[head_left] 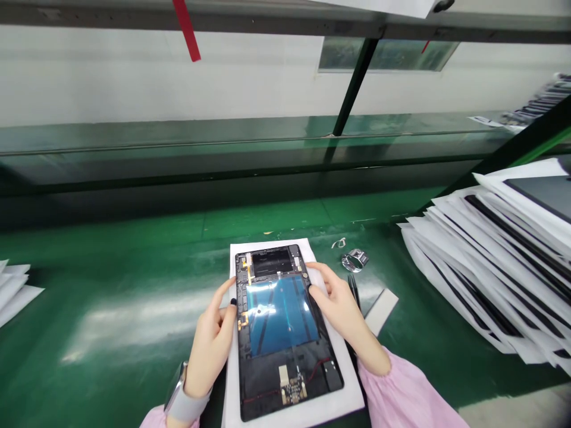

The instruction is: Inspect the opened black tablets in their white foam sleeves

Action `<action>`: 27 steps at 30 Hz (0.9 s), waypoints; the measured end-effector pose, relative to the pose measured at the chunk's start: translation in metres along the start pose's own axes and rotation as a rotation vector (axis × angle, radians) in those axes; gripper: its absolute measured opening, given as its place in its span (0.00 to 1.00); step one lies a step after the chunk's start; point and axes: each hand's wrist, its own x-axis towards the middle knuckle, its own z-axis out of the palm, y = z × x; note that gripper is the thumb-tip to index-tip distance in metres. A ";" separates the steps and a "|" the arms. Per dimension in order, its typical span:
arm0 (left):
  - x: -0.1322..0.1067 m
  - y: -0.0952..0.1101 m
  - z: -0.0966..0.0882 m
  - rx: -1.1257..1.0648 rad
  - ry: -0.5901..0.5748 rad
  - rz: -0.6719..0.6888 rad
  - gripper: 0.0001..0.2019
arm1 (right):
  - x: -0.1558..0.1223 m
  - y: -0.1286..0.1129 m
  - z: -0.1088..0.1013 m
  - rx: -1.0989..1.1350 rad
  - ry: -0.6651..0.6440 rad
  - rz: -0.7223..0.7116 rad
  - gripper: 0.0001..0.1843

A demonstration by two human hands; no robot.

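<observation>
A black rectangular tablet housing (285, 377) lies flat and opened up, its long axis running away from the person, with the far end leaning slightly left. A glossy blue film (283, 315) covers its middle, a dark rectangular recess and gold-coloured flex strips sit towards the far end, and a small circuit board with thin red wire lies at the near end. The housing rests on a white foam sheet (345, 401), near the middle of a green bench (134, 255).

The left hand (214, 339) and right hand (336, 303) stand well apart, clamped on the housing's opposite long edges, with the blue film between them.

A smartwatch with a grey band (181, 398) circles the left wrist, and pink sleeves (401, 392) cover both forearms. Just beside the right hand lie slim black tweezers (354, 291), and beyond them a small crumpled silver piece (355, 259) and a tiny pale curl (338, 242). A white strip (381, 310) lies on the bench near the tweezers. To the right rises a slanted stack of white foam sheets with black housings (468, 267), and loose white sheets (13, 291) lie at the left edge.
</observation>
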 end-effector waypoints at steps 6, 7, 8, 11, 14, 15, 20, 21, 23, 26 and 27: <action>0.001 -0.001 0.000 -0.010 -0.009 0.000 0.33 | 0.002 0.006 0.000 -0.073 0.074 -0.129 0.23; 0.001 -0.001 0.000 -0.013 -0.011 0.004 0.33 | 0.003 0.007 0.001 -0.075 0.080 -0.149 0.23; 0.001 -0.001 0.000 -0.016 -0.016 0.008 0.33 | 0.003 0.007 0.002 -0.078 0.081 -0.162 0.23; 0.001 -0.001 0.001 -0.027 -0.028 0.017 0.33 | 0.001 0.005 0.001 -0.098 0.074 -0.166 0.24; 0.001 -0.002 0.002 -0.035 -0.043 0.029 0.32 | -0.001 0.001 -0.011 -0.217 0.192 -0.246 0.23; 0.000 -0.003 0.002 -0.035 -0.046 0.036 0.32 | -0.001 0.001 -0.019 -0.295 0.277 -0.301 0.21; 0.000 -0.006 0.003 -0.031 -0.055 0.017 0.34 | 0.005 0.020 -0.060 -0.689 0.537 -0.452 0.18; 0.000 -0.006 0.003 -0.025 -0.061 0.011 0.35 | 0.007 0.027 -0.066 -0.732 0.516 -0.454 0.18; 0.000 -0.007 0.002 -0.013 -0.068 0.009 0.35 | 0.010 0.040 -0.073 -0.791 0.462 -0.438 0.17; 0.000 -0.007 0.002 -0.009 -0.068 0.003 0.35 | 0.012 0.050 -0.074 -0.822 0.448 -0.413 0.18; 0.000 -0.007 0.002 -0.011 -0.068 0.002 0.35 | 0.012 0.050 -0.073 -0.829 0.453 -0.417 0.19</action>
